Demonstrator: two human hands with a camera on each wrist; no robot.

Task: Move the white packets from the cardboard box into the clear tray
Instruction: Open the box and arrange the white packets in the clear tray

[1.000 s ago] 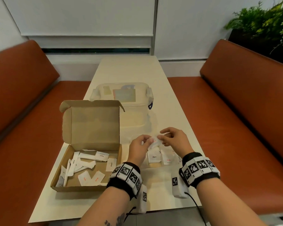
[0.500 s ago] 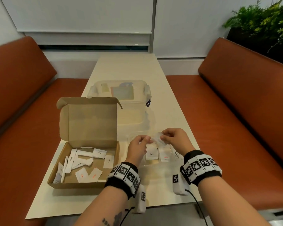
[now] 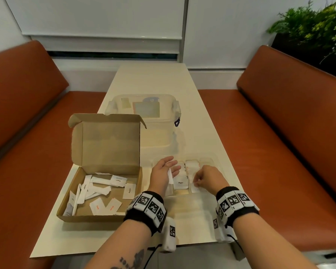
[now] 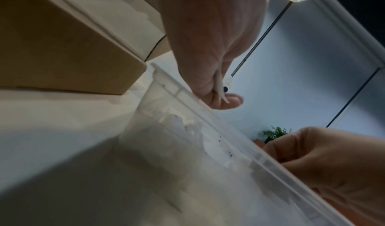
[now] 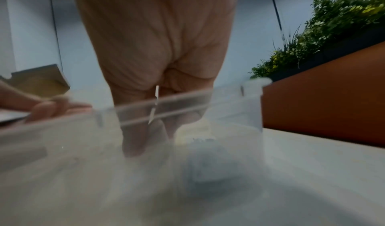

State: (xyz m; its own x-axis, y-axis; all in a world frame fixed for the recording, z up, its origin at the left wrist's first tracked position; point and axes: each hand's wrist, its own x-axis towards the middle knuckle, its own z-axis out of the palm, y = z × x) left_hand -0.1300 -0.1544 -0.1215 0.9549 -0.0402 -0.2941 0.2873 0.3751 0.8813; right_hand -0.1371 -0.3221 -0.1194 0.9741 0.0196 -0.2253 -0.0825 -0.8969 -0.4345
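Observation:
The open cardboard box (image 3: pixel 97 217) sits at the table's front left with several white packets (image 3: pixel 101 180) loose inside. To its right lies the clear tray (image 3: pixel 211 162), divided into compartments, with a "Pepper" packet (image 3: pixel 180 182) and others in it. My left hand (image 3: pixel 173 168) hovers over the tray's left side and pinches a thin white packet (image 4: pixel 219 84) against the thumb. My right hand (image 3: pixel 197 183) reaches down into a middle compartment, its fingertips pinching another white packet (image 5: pixel 156 97) held edge-on. The tray wall (image 5: pixel 250 97) blurs what lies below it.
A clear lidded container (image 3: pixel 144 109) stands behind the box and the tray. Orange benches (image 3: pixel 289 133) run along both sides of the long pale table (image 3: pixel 153 78). A green plant (image 3: pixel 314 26) grows at the back right.
Both hands were together above the tray, working at packets between them. They have parted and come down: the left to the tray's left side, the right into a compartment.

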